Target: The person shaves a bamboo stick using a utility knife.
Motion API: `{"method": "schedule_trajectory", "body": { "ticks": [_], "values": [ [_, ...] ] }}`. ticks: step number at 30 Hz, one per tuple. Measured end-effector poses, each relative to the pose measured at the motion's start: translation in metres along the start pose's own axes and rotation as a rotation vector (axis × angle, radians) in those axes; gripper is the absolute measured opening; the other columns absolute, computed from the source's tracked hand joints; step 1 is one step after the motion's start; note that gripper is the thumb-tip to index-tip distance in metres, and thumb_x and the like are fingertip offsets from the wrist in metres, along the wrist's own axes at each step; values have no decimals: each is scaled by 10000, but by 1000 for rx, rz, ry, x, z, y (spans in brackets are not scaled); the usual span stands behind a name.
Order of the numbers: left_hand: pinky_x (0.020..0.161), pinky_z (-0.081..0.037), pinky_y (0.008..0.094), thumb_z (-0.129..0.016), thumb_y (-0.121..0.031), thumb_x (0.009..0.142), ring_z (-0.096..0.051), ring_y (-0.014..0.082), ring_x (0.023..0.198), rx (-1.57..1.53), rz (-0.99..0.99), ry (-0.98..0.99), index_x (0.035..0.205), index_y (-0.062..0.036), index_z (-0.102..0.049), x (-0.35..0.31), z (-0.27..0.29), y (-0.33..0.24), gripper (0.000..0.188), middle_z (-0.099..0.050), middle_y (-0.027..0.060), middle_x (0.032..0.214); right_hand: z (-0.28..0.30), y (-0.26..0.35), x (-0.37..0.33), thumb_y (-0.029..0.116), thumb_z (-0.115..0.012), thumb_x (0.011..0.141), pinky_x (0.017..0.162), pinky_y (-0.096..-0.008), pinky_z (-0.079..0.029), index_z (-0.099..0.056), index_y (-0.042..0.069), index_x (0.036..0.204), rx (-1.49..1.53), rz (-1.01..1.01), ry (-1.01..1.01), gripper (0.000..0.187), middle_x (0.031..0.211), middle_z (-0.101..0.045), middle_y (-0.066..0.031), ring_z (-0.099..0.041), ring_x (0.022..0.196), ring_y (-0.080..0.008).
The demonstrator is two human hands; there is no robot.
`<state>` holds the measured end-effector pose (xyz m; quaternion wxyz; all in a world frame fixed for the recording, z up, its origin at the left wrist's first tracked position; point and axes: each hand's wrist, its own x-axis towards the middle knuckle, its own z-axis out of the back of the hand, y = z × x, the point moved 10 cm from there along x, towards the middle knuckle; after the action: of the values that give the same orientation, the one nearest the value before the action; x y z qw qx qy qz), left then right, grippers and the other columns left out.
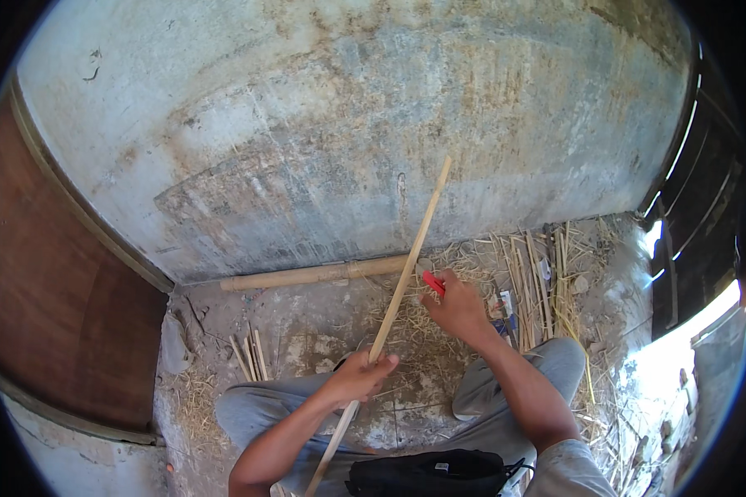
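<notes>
My left hand (358, 377) grips a long thin bamboo strip (410, 257) near its lower part. The strip slants up and to the right, its top end in front of the wall. My right hand (456, 306) is closed around a red-handled tool (433, 283), most likely a knife, held right against the strip about midway up. The tool's blade is hidden behind the strip and my fingers. Both forearms come in from the lower edge, over my bent knees in grey trousers.
A thick bamboo pole (315, 274) lies along the foot of the weathered concrete wall (323, 124). Several split bamboo strips (539, 286) and shavings lie at the right, a few short sticks (250, 356) at the left. A black bag (431, 474) sits in my lap. A brown wooden panel (50, 282) stands left.
</notes>
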<state>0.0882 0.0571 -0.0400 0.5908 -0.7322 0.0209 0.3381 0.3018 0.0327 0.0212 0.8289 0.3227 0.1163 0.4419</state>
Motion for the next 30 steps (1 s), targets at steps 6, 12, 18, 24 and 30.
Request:
{"method": "schedule_trajectory", "body": {
  "ticks": [6,12,18,24,30],
  "values": [
    [374,-240,217,-422,-434,1052,-316,32,442,-165,-58,-43,1018,-109,-434,4,6,-9,327,-439,6,758,-16,-24,6,288,-640,915,747,-473,-504,-436,16,1222,249,-1,-14,458,875,-663,-208,-667,812,-400],
    [390,-294,217,-411,-400,1064,-355,42,447,-88,-101,-131,1172,-80,-507,4,19,-11,351,-472,11,751,-2,-3,2,196,-573,972,696,-427,-502,-412,9,1218,381,108,-131,349,849,-651,-181,-673,775,-350],
    [391,-343,225,-423,-345,1070,-411,57,439,-78,-101,-196,1148,-41,-559,0,38,-18,342,-476,4,655,9,28,-13,161,-622,941,675,-432,-519,-507,21,1170,379,271,-164,292,862,-666,-180,-683,772,-354],
    [387,-338,235,-416,-318,1075,-398,60,426,-114,-109,-210,1099,-38,-572,-4,41,-19,321,-458,-7,621,2,55,-29,167,-689,899,627,-438,-523,-651,31,1019,288,407,-122,185,844,-674,-166,-677,714,-358],
    [406,-333,240,-429,-291,1073,-389,62,436,-60,-152,-272,1047,-30,-584,0,44,-14,305,-440,-20,590,2,66,-36,162,-716,888,549,-388,-499,-675,18,971,198,523,-147,171,769,-655,-138,-652,620,-297]
  ]
}}
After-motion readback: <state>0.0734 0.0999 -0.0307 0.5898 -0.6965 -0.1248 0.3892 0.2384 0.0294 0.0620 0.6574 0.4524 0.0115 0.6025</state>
